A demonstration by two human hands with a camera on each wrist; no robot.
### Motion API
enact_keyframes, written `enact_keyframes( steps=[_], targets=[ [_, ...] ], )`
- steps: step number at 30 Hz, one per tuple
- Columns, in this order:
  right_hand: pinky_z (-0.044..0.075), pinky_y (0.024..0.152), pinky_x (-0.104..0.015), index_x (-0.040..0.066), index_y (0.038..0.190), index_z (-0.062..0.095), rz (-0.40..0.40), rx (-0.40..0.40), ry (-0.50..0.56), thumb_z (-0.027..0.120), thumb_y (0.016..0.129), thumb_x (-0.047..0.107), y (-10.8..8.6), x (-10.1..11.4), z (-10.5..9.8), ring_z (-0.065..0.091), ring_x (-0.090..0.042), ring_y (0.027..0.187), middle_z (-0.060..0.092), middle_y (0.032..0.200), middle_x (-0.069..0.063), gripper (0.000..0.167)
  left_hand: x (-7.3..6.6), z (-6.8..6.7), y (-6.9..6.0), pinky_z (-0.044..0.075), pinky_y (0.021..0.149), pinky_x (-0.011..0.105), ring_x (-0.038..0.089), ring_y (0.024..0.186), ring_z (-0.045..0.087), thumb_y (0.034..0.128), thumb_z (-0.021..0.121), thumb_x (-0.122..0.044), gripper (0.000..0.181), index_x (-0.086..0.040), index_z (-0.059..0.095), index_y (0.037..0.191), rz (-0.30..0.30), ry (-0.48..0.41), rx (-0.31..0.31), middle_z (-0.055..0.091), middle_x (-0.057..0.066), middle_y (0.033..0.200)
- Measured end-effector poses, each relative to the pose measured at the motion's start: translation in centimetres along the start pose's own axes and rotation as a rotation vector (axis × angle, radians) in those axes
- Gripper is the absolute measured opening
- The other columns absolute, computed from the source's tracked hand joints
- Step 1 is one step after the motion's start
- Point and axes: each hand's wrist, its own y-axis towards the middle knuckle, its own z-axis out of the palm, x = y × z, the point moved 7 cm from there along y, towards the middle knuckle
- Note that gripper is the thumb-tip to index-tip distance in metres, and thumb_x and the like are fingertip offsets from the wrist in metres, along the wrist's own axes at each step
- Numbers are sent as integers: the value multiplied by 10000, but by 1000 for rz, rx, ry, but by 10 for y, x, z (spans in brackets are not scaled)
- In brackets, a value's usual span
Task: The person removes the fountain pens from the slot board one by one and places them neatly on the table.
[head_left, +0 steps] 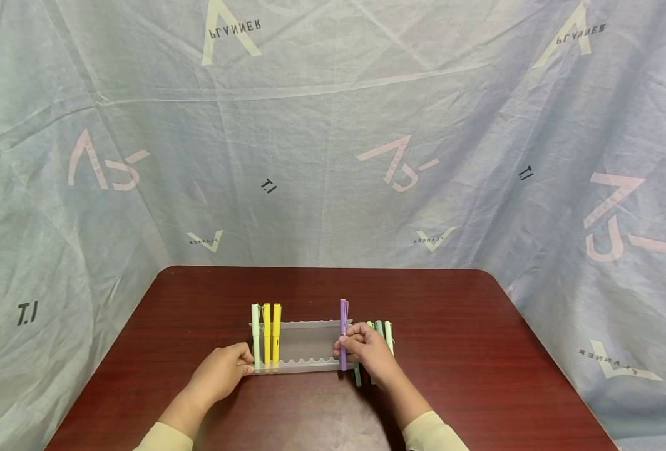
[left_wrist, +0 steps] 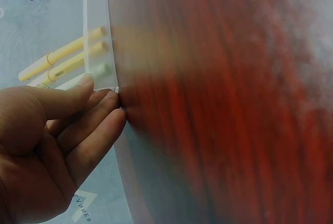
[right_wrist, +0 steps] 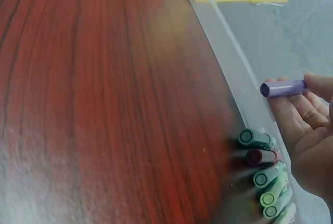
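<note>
A translucent pen rack [head_left: 307,343] with notched edges lies on the table. At its left end stand a pale green pen [head_left: 256,335] and two yellow pens [head_left: 271,333], side by side in the notches. My left hand [head_left: 223,369] pinches the rack's near left corner between thumb and fingers, as the left wrist view also shows. My right hand [head_left: 369,352] pinches a purple pen [head_left: 343,313] by its barrel, over the right end of the rack. In the right wrist view the purple pen's end [right_wrist: 266,89] points past the rack's near edge.
Several green pens [head_left: 388,332] and a dark red one [right_wrist: 260,156] lie in a row just right of the rack, partly behind my right hand. The dark red wooden table [head_left: 451,332] has grey printed cloth [head_left: 322,188] hung behind and beside it.
</note>
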Motion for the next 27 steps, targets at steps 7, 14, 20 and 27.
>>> enact_keyframes(
  steps=[7, 14, 20, 27],
  targets=[
    [584, 759, -430, -56, 1068, 461, 5, -54, -19, 645, 949, 120, -5, 5, -22, 697, -412, 917, 677, 987, -293, 281, 2, 4, 1, 507, 686, 362, 100, 782, 643, 863, 733, -153, 128, -194, 612, 857, -14, 0, 6, 717, -53, 877],
    [576, 754, -465, -65, 1073, 496, 19, -169, -22, 634, 954, 110, -11, 14, -56, 677, -376, 893, 646, 1002, -271, 252, 3, 3, 0, 504, 681, 358, 99, 782, 642, 865, 732, -161, 126, -197, 611, 862, -22, 6, 17, 718, -51, 884],
    [565, 702, -376, -36, 1053, 557, 59, -281, -118, 656, 942, 130, -19, 13, -92, 610, -193, 771, 589, 886, -103, 223, 2, 3, 0, 498, 682, 358, 85, 773, 630, 866, 731, -157, 129, -201, 610, 859, -17, -2, 15, 717, -57, 882],
    [488, 581, -319, -19, 1037, 590, 114, -352, -249, 652, 945, 149, -28, 4, -126, 594, -199, 696, 614, 813, -86, 202, 3, 2, 0, 500, 685, 362, 86, 770, 627, 866, 732, -160, 130, -201, 609, 856, -23, 1, 11, 717, -53, 887]
  ],
)
